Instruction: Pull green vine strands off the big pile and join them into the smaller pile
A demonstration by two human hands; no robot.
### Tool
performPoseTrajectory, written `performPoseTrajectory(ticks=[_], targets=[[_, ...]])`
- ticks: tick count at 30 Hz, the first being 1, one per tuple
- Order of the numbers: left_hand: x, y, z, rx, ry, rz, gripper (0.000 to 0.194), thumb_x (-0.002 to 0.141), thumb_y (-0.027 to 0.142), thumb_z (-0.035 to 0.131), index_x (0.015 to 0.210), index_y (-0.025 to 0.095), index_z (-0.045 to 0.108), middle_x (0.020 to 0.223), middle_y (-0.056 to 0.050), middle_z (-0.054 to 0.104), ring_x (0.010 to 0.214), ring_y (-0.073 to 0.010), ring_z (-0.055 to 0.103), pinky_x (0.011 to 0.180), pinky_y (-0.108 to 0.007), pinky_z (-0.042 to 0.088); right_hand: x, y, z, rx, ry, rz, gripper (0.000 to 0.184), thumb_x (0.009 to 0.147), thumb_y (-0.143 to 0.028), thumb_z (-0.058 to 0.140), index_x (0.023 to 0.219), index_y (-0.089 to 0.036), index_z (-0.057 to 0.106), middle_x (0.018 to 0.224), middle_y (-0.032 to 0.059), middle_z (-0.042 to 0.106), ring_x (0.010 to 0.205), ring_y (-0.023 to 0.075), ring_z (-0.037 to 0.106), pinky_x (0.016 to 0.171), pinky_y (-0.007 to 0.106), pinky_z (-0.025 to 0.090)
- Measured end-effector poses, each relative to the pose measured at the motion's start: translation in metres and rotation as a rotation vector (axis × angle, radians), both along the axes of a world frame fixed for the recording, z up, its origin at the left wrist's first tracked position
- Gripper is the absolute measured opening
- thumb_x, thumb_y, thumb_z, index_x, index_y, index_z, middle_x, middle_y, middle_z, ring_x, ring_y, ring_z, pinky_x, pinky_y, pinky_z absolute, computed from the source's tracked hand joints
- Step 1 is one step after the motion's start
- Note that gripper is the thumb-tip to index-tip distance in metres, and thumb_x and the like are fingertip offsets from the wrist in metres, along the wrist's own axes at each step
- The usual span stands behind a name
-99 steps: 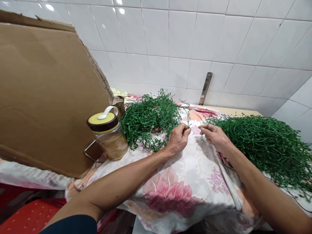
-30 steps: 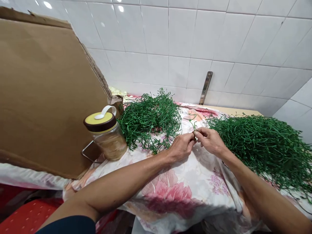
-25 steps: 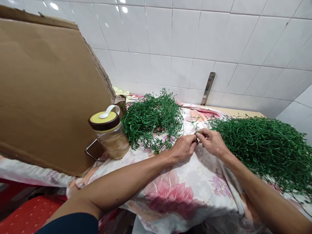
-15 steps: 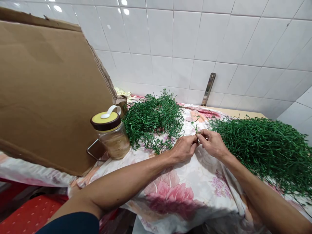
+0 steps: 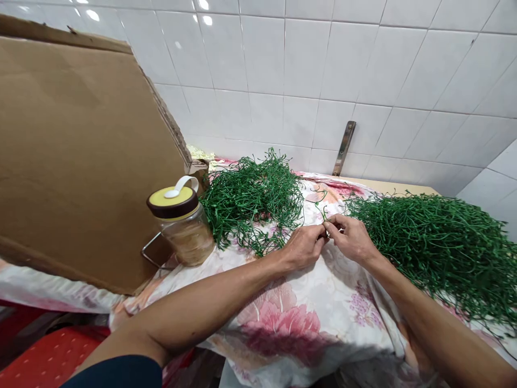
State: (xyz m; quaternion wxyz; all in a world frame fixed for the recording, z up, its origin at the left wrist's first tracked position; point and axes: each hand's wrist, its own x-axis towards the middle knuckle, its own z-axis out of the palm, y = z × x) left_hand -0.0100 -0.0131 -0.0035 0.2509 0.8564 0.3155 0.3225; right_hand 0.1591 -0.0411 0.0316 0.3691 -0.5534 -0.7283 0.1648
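As left hand [image 5: 305,247], right hand [image 5: 351,238] pinch green stem [image 5: 323,213], glass jar [image 5: 186,223], tan contents [image 5: 190,243]

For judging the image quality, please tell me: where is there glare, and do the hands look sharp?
Head view: ceiling lights make glare on the glossy white wall tiles; the left hand and right hand pinching a green stem look fairly sharp; the wide lens bends the tile lines.
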Motion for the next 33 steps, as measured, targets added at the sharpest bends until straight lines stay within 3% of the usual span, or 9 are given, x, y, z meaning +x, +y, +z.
performPoseTrajectory(ticks=[12, 18, 22, 25, 28, 30, 33], targets=[[0.001, 0.001, -0.001, 0.027, 0.073, 0.012, 0.012, 0.087, 0.018, 0.052, 0.086, 0.018, 0.064, 0.079, -0.004, 0.067, 0.071, -0.0172, 0.059, 0.069, -0.029, 0.041, 0.006, -0.002, 0.019, 0.043, 0.148, -0.036, 0.021, 0.09, -0.036, 0.057, 0.077, -0.02, 0.062, 0.065, 0.0, 0.058, 0.058, 0.0128, 0.047, 0.056, 0.026, 0.038], [0.0, 0.005, -0.005, 0.027, 0.109, 0.064, 0.012, 0.081, 0.012, 0.052, 0.077, 0.017, 0.063, 0.074, -0.005, 0.066, 0.065, -0.0176, 0.057, 0.062, -0.029, 0.037, -0.004, -0.009, 0.028, -0.193, 0.223, 0.198, 0.022, 0.09, -0.032, 0.057, 0.073, -0.018, 0.06, 0.057, -0.0032, 0.055, 0.05, 0.009, 0.048, 0.048, 0.022, 0.036], [0.001, 0.003, 0.001, 0.0, 0.106, 0.013, 0.016, 0.086, 0.015, 0.05, 0.083, 0.017, 0.066, 0.08, -0.004, 0.069, 0.071, -0.0169, 0.059, 0.069, -0.029, 0.041, 0.011, -0.009, 0.049, -0.282, 0.305, 0.286, 0.024, 0.089, -0.036, 0.063, 0.076, -0.016, 0.063, 0.057, -0.0026, 0.057, 0.047, 0.0087, 0.051, 0.045, 0.021, 0.04], [0.001, 0.001, 0.005, -0.021, 0.124, 0.028, 0.016, 0.09, 0.022, 0.052, 0.085, 0.017, 0.066, 0.081, -0.005, 0.069, 0.073, -0.0174, 0.06, 0.07, -0.029, 0.042, 0.057, -0.004, 0.079, -0.061, 0.504, 0.139, 0.029, 0.086, -0.044, 0.07, 0.087, -0.016, 0.067, 0.067, 0.0013, 0.061, 0.056, 0.0106, 0.056, 0.052, 0.024, 0.05], [0.001, 0.002, 0.004, -0.004, 0.134, 0.028, 0.015, 0.09, 0.023, 0.053, 0.086, 0.017, 0.066, 0.082, -0.005, 0.07, 0.074, -0.0181, 0.061, 0.071, -0.029, 0.042, 0.11, 0.002, 0.103, 0.22, 0.823, -0.086, 0.041, 0.089, -0.055, 0.064, 0.108, -0.018, 0.066, 0.105, 0.0127, 0.066, 0.087, 0.0196, 0.067, 0.063, 0.029, 0.06], [0.0, 0.003, 0.002, 0.007, 0.133, 0.021, 0.015, 0.09, 0.023, 0.053, 0.086, 0.018, 0.066, 0.083, -0.005, 0.07, 0.076, -0.0185, 0.062, 0.072, -0.03, 0.042, 0.128, 0.004, 0.108, 0.199, 0.932, -0.166, 0.044, 0.087, -0.054, 0.067, 0.111, -0.017, 0.065, 0.114, 0.0171, 0.064, 0.096, 0.0231, 0.068, 0.063, 0.029, 0.062], [0.0, 0.004, 0.002, 0.011, 0.136, 0.016, 0.015, 0.091, 0.025, 0.053, 0.085, 0.018, 0.066, 0.082, -0.004, 0.07, 0.075, -0.0186, 0.063, 0.071, -0.029, 0.042, 0.116, 0.006, 0.096, 0.041, 0.978, -0.143, 0.041, 0.084, -0.039, 0.076, 0.112, -0.013, 0.062, 0.117, 0.0191, 0.066, 0.086, 0.0184, 0.068, 0.058, 0.024, 0.061]])
